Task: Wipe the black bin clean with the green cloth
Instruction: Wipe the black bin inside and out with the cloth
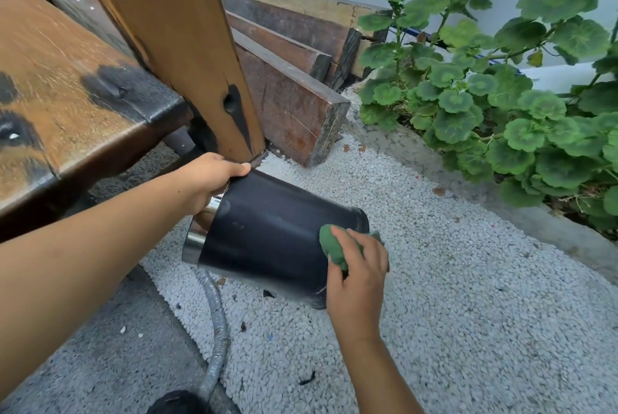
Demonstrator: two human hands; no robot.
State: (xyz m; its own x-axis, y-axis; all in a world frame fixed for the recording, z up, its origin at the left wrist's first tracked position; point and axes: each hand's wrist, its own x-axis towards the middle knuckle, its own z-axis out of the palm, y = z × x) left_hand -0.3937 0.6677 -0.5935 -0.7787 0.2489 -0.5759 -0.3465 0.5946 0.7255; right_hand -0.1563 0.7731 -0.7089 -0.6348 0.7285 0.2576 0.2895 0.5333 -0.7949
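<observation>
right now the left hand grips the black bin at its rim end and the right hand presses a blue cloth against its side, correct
Not quite: the head view shows a green cloth, not a blue one. The rest holds: the left hand grips the black bin at its rim end and the right hand presses the cloth against its side.

Soft, even daylight is spread over everything, so hardly any hard shadows are cast. A faint sheen is caught on the black bin (267,233). Lines are bent toward the edges, and the wooden bench (67,79) is smeared at far left.
</observation>
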